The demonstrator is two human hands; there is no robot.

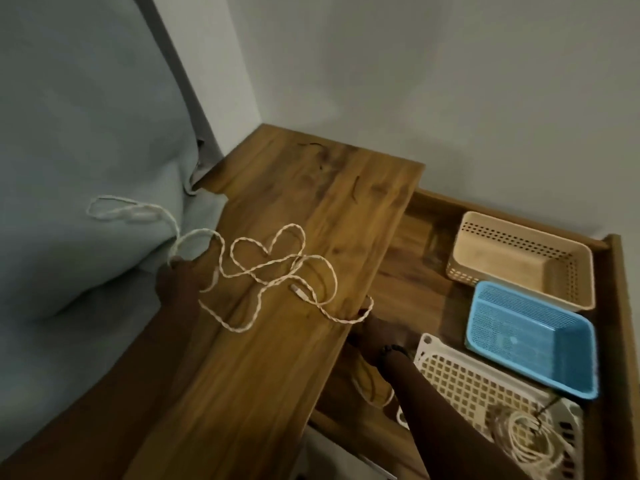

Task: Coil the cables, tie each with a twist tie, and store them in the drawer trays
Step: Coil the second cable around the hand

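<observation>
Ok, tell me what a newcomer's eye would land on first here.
First the pale braided cable, sprawled in loose loops across the wooden top, with the left hand gripping it at the near-left edge and the right hand pinching it at the right edge. Next the bright blue tray in the open drawer, between a beige basket and a white tray holding a coiled cable.

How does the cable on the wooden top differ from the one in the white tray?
The braided cable sprawls in loose, uncoiled loops across the wooden top, gripped by the left hand and right hand; the cable in the white tray, the coiled cable, is gathered into a tight bundle and untouched. Both are pale, off-white.
</observation>
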